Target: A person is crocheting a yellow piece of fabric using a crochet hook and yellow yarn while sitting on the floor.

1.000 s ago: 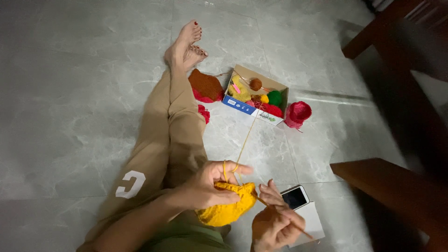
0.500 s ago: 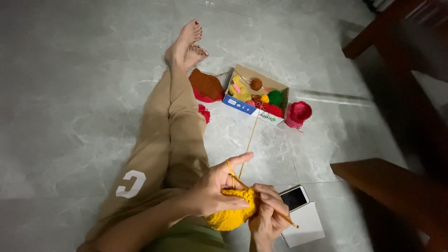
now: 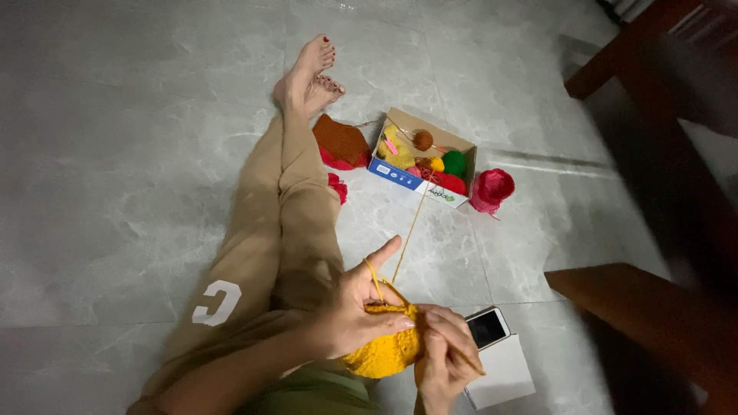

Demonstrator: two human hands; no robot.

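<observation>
Yellow crochet work point(image 3: 387, 350) sits low in the scene, near the person's lap, held between both hands above the grey tiled floor point(image 3: 131, 177). The left hand point(image 3: 356, 307) grips the piece from the left, its fingers point(image 3: 392, 323) closed over the top edge and the thumb raised, with a yellow strand point(image 3: 411, 230) looped over the forefinger. The right hand point(image 3: 446, 350) is at the piece's right side, fingers pinched together on a thin brown crochet hook point(image 3: 465, 361) whose tip seems to enter the work, though that spot is too small to be sure.

The strand runs far and slightly right to an open cardboard box point(image 3: 419, 180) holding balls of yellow, brown, green and red yarn. A pink yarn ball point(image 3: 492, 188) lies just right of the box, and a brown and red knitted piece point(image 3: 340, 144) just left of it, beside the bare feet point(image 3: 311, 73). Legs in tan trousers point(image 3: 269, 230) stretch out along the floor. A phone point(image 3: 488, 328) rests on a white pad point(image 3: 503, 373) just right of the hands. Dark wooden furniture point(image 3: 646, 307) stands at the right.
</observation>
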